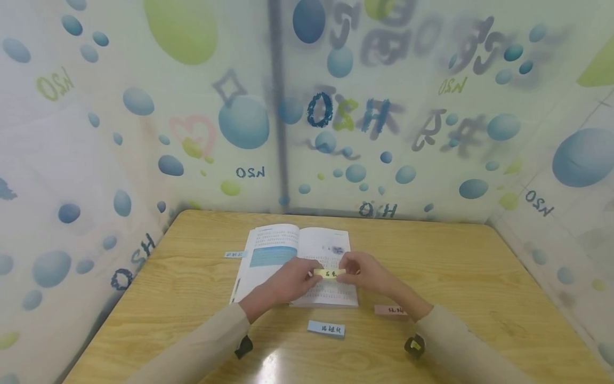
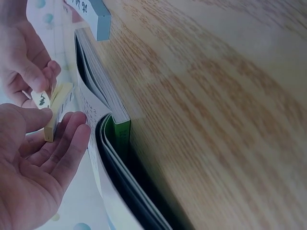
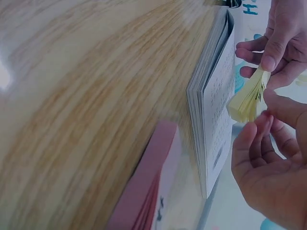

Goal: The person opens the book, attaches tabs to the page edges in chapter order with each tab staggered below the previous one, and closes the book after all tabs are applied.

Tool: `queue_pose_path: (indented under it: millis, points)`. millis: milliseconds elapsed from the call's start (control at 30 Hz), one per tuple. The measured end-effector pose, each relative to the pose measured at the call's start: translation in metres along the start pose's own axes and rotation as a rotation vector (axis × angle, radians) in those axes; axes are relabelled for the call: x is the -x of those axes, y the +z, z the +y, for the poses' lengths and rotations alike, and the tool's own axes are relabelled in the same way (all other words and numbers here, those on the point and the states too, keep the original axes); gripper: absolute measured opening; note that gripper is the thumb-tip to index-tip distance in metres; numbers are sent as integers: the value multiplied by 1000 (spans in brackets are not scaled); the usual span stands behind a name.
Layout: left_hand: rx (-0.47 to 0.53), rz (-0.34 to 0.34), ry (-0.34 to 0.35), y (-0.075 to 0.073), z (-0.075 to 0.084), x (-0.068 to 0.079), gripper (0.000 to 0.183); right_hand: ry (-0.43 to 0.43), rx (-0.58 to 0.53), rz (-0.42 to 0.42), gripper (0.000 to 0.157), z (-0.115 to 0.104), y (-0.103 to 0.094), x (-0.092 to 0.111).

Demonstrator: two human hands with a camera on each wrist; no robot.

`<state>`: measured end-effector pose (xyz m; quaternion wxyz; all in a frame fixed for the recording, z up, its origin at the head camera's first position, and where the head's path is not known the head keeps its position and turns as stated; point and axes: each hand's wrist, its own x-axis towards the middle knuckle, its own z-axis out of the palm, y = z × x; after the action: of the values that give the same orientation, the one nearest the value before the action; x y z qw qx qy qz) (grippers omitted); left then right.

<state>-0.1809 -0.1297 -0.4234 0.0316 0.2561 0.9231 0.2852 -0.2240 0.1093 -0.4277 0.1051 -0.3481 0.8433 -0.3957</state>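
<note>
A yellow sticky-note pad with dark handwriting on its top sheet is held above the right page of an open book. My left hand grips one end of the pad, thumb on top and fingers underneath. At the other end, my right hand pinches the written top sheet between thumb and fingertips. In the right wrist view the pad's sheets fan apart at that end. The left wrist view shows the written sheet bent away from the stack.
A blue note pad lies in front of the book, and a pink pad sits partly under my right forearm. Another light-blue pad is by the book's left edge. Patterned walls surround the wooden table.
</note>
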Motion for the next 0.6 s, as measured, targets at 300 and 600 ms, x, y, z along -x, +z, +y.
queue_pose_path:
  millis: [300, 600]
  points:
    - [11, 3, -11, 1, -1, -2, 18, 165, -258, -41, 12, 3, 1, 1]
    - [3, 21, 8, 1, -2, -2, 21, 273, -344, -7, 20, -2, 6, 2]
